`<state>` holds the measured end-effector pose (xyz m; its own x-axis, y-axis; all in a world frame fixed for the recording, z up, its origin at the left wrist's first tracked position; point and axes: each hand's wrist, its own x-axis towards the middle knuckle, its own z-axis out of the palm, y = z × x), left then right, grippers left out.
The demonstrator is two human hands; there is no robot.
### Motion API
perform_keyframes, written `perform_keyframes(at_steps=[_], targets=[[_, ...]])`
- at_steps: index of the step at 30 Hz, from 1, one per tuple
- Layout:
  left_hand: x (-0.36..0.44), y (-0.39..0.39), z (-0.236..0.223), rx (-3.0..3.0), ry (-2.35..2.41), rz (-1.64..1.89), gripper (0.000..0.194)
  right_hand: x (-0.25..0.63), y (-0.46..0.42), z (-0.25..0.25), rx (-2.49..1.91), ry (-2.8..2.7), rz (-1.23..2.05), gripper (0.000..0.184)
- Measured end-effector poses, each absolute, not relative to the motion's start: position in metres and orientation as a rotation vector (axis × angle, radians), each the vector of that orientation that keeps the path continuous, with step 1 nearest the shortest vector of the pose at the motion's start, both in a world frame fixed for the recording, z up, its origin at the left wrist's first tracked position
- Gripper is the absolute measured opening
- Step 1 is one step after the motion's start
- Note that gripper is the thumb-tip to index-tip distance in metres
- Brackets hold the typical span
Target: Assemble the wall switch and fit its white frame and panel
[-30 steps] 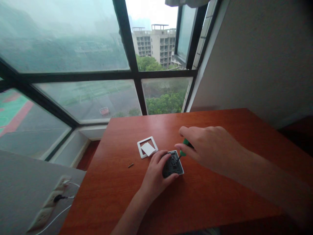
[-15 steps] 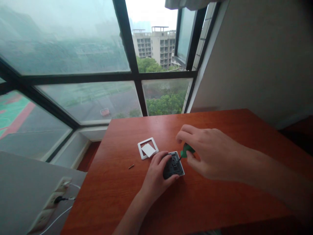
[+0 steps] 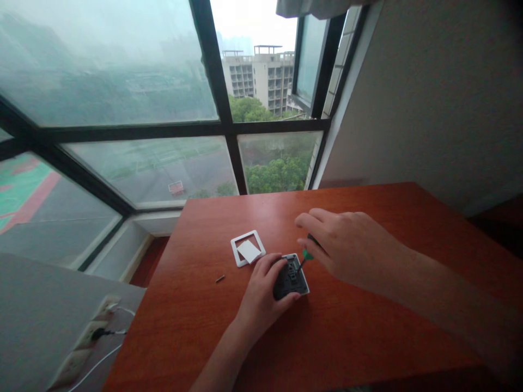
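Observation:
My left hand is clamped around a dark switch module that lies back-side up on the red-brown table, thumb and fingers at its edges. My right hand is closed round a green-handled screwdriver, whose dark tip points down-left into the module's middle. Most of the handle is hidden under my fingers. A white frame with a white rocker plate lying in it rests just left of and beyond the module. A small dark screw lies on the table to the left.
The table stands in a corner between a large dark-framed window and a grey wall. At lower left, off the table, a white power strip with plugged-in cables lies on a grey surface.
My right hand's fingers have shifted round the screwdriver handle, first uncovering more green and now covering it again; the tip stays in the module. My left hand and the module have stayed put.

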<state>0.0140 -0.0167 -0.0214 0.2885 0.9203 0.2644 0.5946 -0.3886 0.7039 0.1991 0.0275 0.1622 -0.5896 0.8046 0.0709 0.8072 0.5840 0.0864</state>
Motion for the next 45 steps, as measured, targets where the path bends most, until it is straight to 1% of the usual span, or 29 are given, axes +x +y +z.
perform_keyframes(at_steps=[2,3,4,7,9,11,13,15,18,20,23,25,27,28,31,33,34,37,39,41,42,45], targets=[[0.0141,-0.0170,-0.0207,2.086,1.354,0.904,0.064,0.1974,0.0275,0.1614,-1.504,-2.735,-0.276,0.022],[0.0142,-0.0172,-0.0202,2.087,1.353,0.908,0.064,0.1972,0.0271,0.1615,-1.512,-2.723,-0.283,0.023],[0.0143,-0.0172,-0.0196,2.089,1.351,0.909,0.065,0.1974,0.0264,0.1620,-1.487,-2.722,-0.253,0.021],[0.0148,-0.0172,-0.0180,2.091,1.337,0.905,0.063,0.1995,0.0235,0.1638,-1.330,-2.748,-0.063,0.004],[0.0148,-0.0171,-0.0181,2.091,1.334,0.896,0.062,0.1998,0.0226,0.1637,-1.284,-2.768,-0.015,0.008],[0.0144,-0.0170,-0.0193,2.093,1.340,0.892,0.063,0.1982,0.0229,0.1624,-1.359,-2.759,-0.099,0.010],[0.0141,-0.0171,-0.0206,2.099,1.344,0.893,0.064,0.1957,0.0235,0.1614,-1.476,-2.730,-0.220,0.020],[0.0141,-0.0171,-0.0208,2.103,1.338,0.893,0.065,0.1940,0.0230,0.1619,-1.514,-2.704,-0.245,0.024],[0.0148,-0.0171,-0.0186,2.097,1.328,0.888,0.064,0.1941,0.0205,0.1647,-1.379,-2.719,-0.079,0.010],[0.0152,-0.0171,-0.0169,2.093,1.324,0.891,0.061,0.1944,0.0194,0.1655,-1.294,-2.744,-0.003,0.013],[0.0152,-0.0171,-0.0164,2.088,1.324,0.901,0.061,0.1932,0.0208,0.1640,-1.353,-2.759,-0.116,0.014],[0.0149,-0.0171,-0.0174,2.087,1.330,0.904,0.062,0.1922,0.0231,0.1629,-1.461,-2.746,-0.235,0.020],[0.0145,-0.0171,-0.0186,2.089,1.337,0.915,0.063,0.1926,0.0249,0.1634,-1.527,-2.732,-0.276,0.025],[0.0144,-0.0171,-0.0190,2.091,1.337,0.920,0.063,0.1936,0.0252,0.1642,-1.522,-2.731,-0.251,0.023],[0.0144,-0.0170,-0.0192,2.093,1.330,0.918,0.063,0.1984,0.0243,0.1673,-1.367,-2.765,-0.064,0.006],[0.0145,-0.0170,-0.0193,2.094,1.328,0.905,0.062,0.2011,0.0233,0.1680,-1.266,-2.798,0.028,0.010],[0.0144,-0.0170,-0.0195,2.094,1.331,0.900,0.062,0.2016,0.0230,0.1676,-1.258,-2.804,0.023,0.011],[0.0141,-0.0171,-0.0206,2.095,1.337,0.907,0.063,0.1996,0.0231,0.1643,-1.381,-2.779,-0.155,0.011],[0.0139,-0.0172,-0.0210,2.092,1.332,0.925,0.063,0.1970,0.0233,0.1623,-1.475,-2.749,-0.283,0.020],[0.0138,-0.0171,-0.0206,2.091,1.323,0.930,0.063,0.1958,0.0229,0.1618,-1.503,-2.735,-0.301,0.028],[0.0138,-0.0171,-0.0202,2.091,1.320,0.924,0.063,0.1962,0.0225,0.1623,-1.488,-2.729,-0.264,0.026],[0.0137,-0.0168,-0.0190,2.091,1.319,0.908,0.063,0.2002,0.0210,0.1647,-1.349,-2.758,-0.049,0.006]])
